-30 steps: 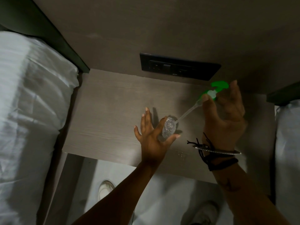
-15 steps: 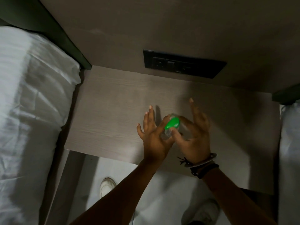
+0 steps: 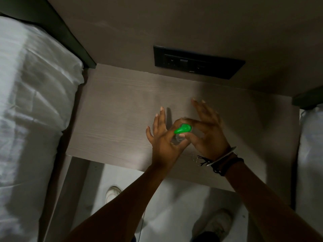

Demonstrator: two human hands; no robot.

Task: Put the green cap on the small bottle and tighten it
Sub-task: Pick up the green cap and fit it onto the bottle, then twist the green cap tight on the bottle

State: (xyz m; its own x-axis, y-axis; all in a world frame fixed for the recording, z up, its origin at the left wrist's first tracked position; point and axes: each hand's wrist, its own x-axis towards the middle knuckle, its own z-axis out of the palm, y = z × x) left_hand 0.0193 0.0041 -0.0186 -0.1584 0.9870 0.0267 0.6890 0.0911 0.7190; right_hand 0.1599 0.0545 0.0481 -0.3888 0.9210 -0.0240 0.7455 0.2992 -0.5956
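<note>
At the far left a bed with white bedding (image 3: 35, 105) ran along the left edge of the wooden bedside table (image 3: 118, 119). Over the middle of that table, toward its near edge, the left hand (image 3: 162, 138) pinched the small bottle (image 3: 176, 138) between thumb and forefinger, its other fingers spread upward and away from it. The bottle was clear and mostly hidden by the two hands; whether anything was in it could not be told. The green cap (image 3: 183, 128) sat at the bottle's top, its pointed end aimed left. Just right of it, the right hand (image 3: 206, 130) gripped the cap with thumb and forefinger from the right side, the remaining fingers fanned out toward the far wall. Bracelets (image 3: 222, 158) circled the right wrist. On the wall beyond the table, right of centre, a black switch panel (image 3: 197, 62) was mounted. Below the table's near edge, white shoes (image 3: 112, 193) stood on the pale floor. More white fabric (image 3: 311, 154) showed at the far right.
</note>
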